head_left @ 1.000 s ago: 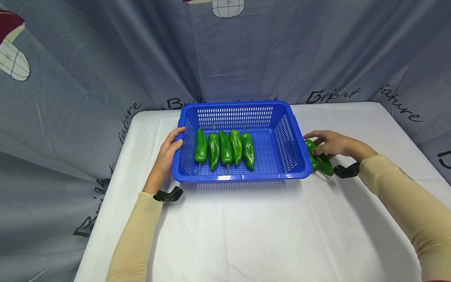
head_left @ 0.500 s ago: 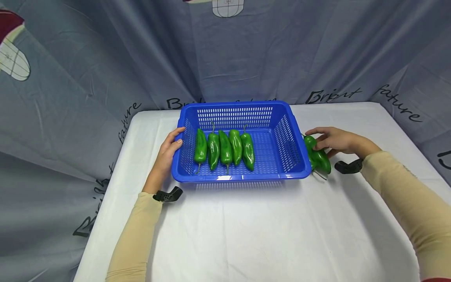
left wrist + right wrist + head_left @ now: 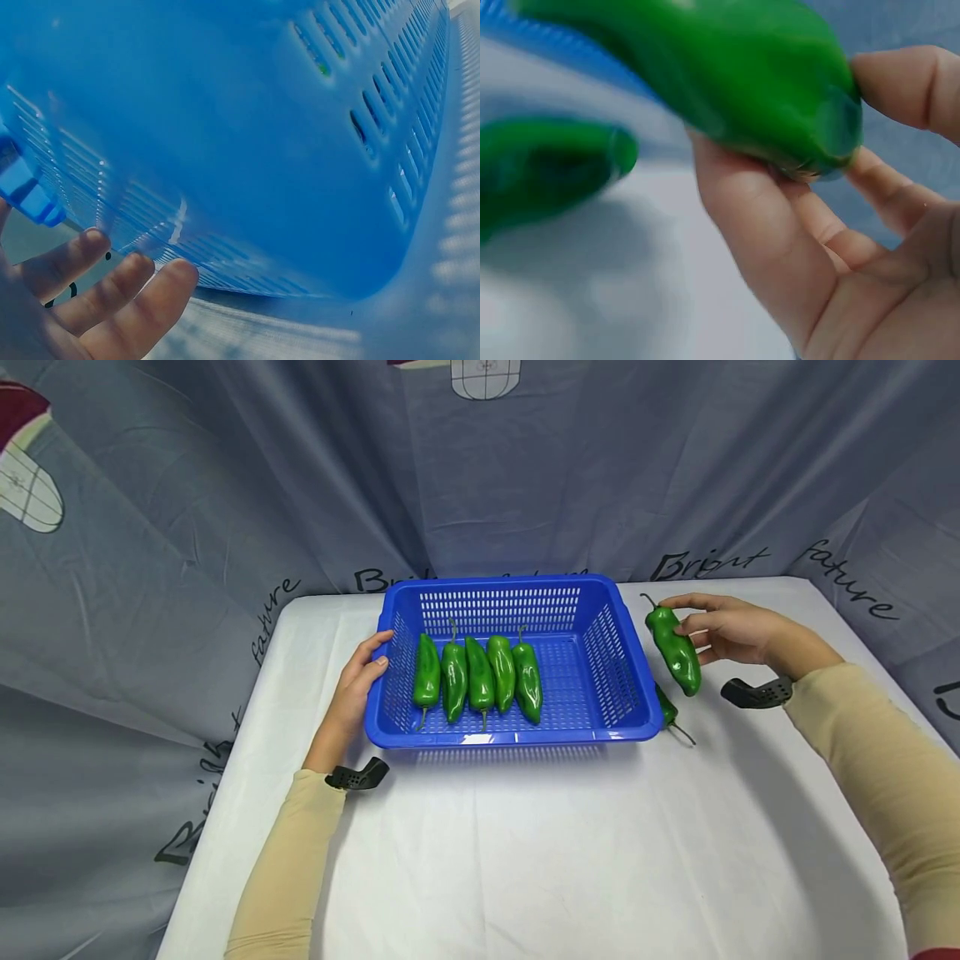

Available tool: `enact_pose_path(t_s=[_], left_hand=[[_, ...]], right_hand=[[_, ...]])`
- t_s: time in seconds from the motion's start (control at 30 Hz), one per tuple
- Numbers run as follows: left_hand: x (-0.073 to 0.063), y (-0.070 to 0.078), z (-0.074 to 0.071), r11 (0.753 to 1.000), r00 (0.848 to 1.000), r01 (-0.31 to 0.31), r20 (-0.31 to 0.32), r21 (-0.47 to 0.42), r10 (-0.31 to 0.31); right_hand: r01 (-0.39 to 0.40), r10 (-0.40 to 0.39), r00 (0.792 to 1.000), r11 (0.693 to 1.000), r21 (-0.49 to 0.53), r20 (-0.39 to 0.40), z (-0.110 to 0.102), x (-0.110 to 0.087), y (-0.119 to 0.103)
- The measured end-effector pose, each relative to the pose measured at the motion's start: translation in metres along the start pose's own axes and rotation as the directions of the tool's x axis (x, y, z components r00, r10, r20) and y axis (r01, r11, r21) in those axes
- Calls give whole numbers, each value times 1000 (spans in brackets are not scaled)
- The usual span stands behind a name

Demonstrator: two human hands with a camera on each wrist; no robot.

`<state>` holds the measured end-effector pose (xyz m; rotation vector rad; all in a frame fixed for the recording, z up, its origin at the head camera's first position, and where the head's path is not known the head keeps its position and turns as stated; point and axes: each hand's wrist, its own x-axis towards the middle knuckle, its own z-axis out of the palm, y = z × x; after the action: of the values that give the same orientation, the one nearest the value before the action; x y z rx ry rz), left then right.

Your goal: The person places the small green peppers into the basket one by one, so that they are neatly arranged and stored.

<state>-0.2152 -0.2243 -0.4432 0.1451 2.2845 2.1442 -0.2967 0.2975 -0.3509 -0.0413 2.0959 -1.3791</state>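
My right hand [image 3: 738,628] pinches a long green pepper [image 3: 675,650] between thumb and fingers, stem pointing away, just right of the basket. In the right wrist view the pepper [image 3: 750,67] looks large and slightly blurred. A second green pepper [image 3: 667,710] lies on the table below it, partly hidden by the basket's right rim. My left hand [image 3: 350,693] grips the left rim of the blue plastic basket [image 3: 517,737], thumb over the edge. Its lower fingers [image 3: 154,307] rest near the outer wall in the left wrist view.
Inside the basket several green peppers [image 3: 481,675] lie side by side in a row toward the left, and bare slotted floor shows at the right. A white cloth [image 3: 562,852] covers the table. A grey printed curtain [image 3: 510,477] hangs behind it.
My right hand has lifted one green pepper off the other and moved it away from me and slightly right. The second pepper stays by the basket. My left hand has not moved.
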Motion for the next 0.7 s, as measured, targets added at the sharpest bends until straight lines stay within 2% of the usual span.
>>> enact_pose_path(t_s=[0.2,0.4,0.7], left_hand=[[0,0,0,1000,1000,3,-2,5,-3],[-1,0,1,1000,1000,3,0,1,-3],[-1,1,2,1000,1000,3,-9,28,-2]], right_hand=[[55,-55,998,996,65,2,12,-6,-24],[68,-69,998,993,92,6,36,-8,-46],[71,-72,997,995,67,13,71,1,-67]])
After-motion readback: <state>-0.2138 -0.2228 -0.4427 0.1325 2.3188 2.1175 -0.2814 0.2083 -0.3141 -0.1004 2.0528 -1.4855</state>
